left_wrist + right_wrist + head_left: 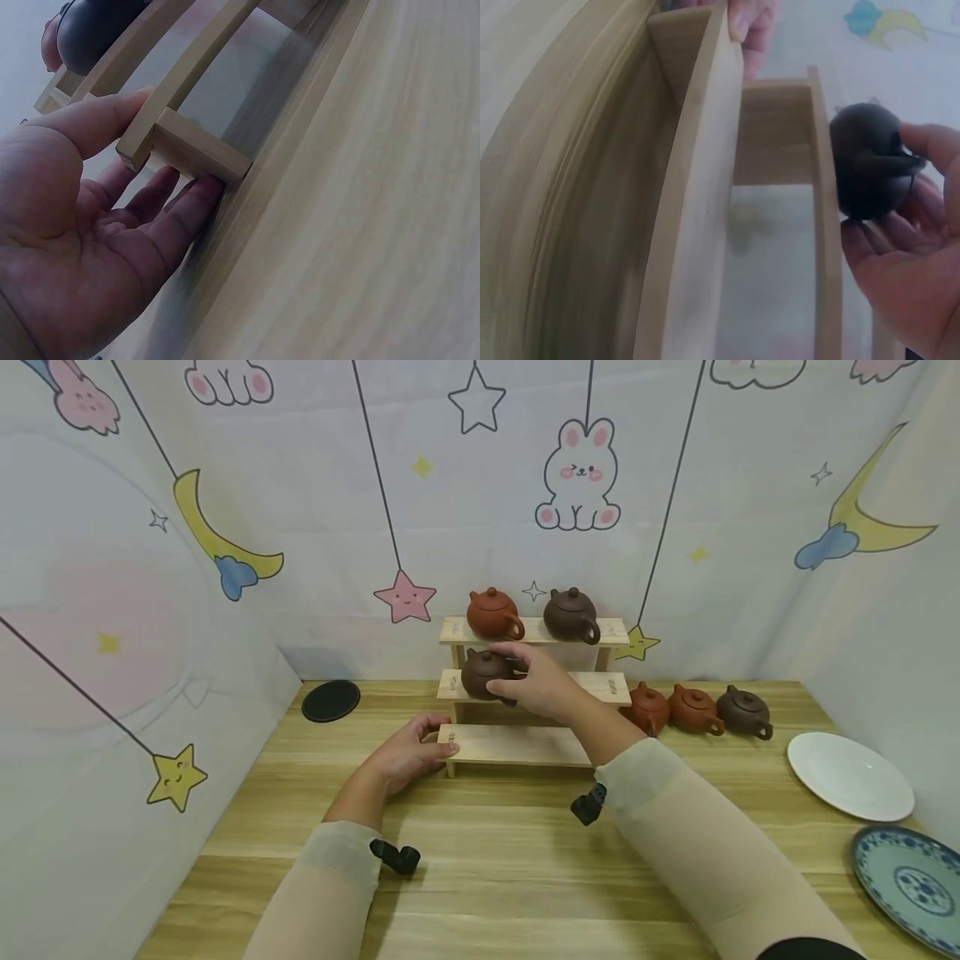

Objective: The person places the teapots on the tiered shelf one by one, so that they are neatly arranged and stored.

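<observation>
A three-step wooden display stand point(525, 745) stands on the table. My left hand point(408, 755) grips the left end of its lowest step, thumb on the board and fingers around the side by the leg point(196, 146). On the left part of the middle step is a dark brown teapot point(478, 673). My right hand point(546, 687) holds this teapot from the right, its thumb and fingers around the body, as the right wrist view also shows. A red-brown teapot point(491, 614) and another dark teapot point(570, 615) sit on the top step.
Right of the stand, two red-brown teapots point(693, 710) and a dark one point(744, 712) stand in a row. A white plate point(851, 777) and a blue-patterned plate point(918, 889) lie at the right. A black round disc point(331, 701) lies at the back left, near the printed curtain point(315, 427).
</observation>
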Demonstrator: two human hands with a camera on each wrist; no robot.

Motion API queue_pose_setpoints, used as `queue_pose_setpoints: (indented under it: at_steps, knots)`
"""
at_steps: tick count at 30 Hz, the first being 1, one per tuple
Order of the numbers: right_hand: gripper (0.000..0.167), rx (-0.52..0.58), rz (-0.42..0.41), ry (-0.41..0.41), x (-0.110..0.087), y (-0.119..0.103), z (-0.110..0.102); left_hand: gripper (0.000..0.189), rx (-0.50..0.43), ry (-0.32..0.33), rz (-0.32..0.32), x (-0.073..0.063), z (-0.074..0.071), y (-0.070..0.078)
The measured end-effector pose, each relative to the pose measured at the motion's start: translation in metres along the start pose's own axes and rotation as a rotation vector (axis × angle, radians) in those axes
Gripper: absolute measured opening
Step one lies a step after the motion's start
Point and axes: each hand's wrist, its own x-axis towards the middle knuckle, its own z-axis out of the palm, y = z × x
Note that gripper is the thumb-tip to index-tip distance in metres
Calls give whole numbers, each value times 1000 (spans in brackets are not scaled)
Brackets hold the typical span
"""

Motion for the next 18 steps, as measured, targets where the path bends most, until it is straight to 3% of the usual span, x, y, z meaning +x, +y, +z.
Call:
queue_pose_setpoints:
  at_steps: [7,13,18]
  knots:
    - [58,-22,9,42,-29,5,-18,68,5,-10,3,0,-1,-1]
    - [51,-30,13,73,-69,13,-40,69,12,-11,4,-1,-1,0]
    - [54,-64,11,120,-106,31,-62,69,9,-7,1,0,-1,-1]
